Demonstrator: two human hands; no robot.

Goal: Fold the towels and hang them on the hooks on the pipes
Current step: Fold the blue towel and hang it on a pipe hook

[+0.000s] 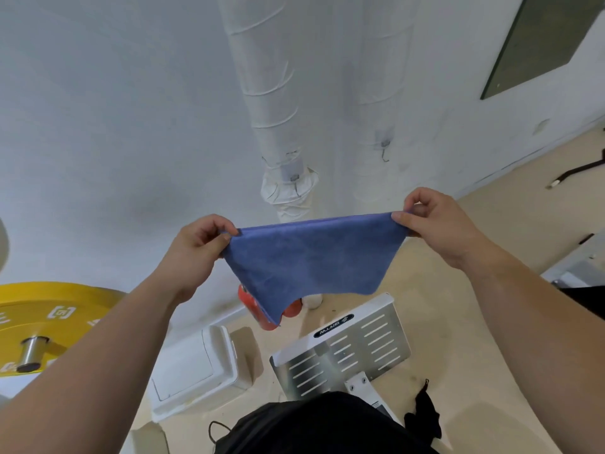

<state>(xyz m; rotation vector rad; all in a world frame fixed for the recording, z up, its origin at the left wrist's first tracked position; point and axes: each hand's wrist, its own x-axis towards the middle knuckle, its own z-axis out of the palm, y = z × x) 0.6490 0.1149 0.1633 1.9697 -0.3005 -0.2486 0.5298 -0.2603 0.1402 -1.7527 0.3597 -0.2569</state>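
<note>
A blue towel (311, 257) hangs stretched between both hands in front of me, its top edge taut and its lower part drooping to a point at the left. My left hand (199, 240) pinches the top left corner and my right hand (432, 221) pinches the top right corner. Behind the towel stand two white wrapped pipes (271, 93). A small metal hook (296, 181) sits low on the left pipe, just above the towel. A second hook (384, 149) sits on the right pipe. Both hooks are bare.
A yellow weight plate (49, 316) on a bar is at the left. On the floor below lie a white lidded box (196, 368), a slotted metal plate (347, 348), something red (262, 316) behind the towel, and a black cloth (422, 411).
</note>
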